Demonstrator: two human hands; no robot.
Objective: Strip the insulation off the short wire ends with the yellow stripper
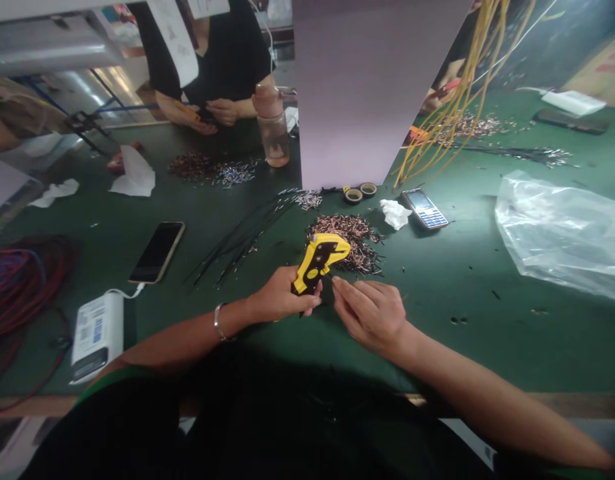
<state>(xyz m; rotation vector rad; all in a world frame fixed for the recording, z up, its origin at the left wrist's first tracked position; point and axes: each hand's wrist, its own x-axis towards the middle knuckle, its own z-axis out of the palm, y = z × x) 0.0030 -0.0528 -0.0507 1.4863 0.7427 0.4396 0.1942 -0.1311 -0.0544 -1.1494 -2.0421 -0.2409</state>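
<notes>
Okay, hands first: what is the left hand up to?

Wrapped round the grip of yellow-and-black pliers, fingers curled about the handle. Tool held up over the near part of the green desk, about mid-view, head pointing away from the wearer and a little to the right. A silver bracelet on that wrist.

And the right hand?

Just beside the pliers, on their right. Thumb and forefinger pinched together, other fingers folded in. Whatever sits between the tips is too small to make out.

What lies beyond the tool?

A loose heap of wire bits, copper-coloured and black, partly hidden by the pliers' head. Behind it, a smaller cluster of pale-tipped pieces and two tape rolls, near the foot of a tall pale board.

Left side?

Long black wires fanned out; then a dark-screened phone, its cable running to a white power bank. Reddish wires coiled at the far edge.

Right side?

Crumpled tissue against a keypad phone, then a clear plastic bag lying rumpled.

Anyone else?

Yes, across the desk, a co-worker in a dark top, both hands drawn close together, a bottle standing upright near them.
</notes>
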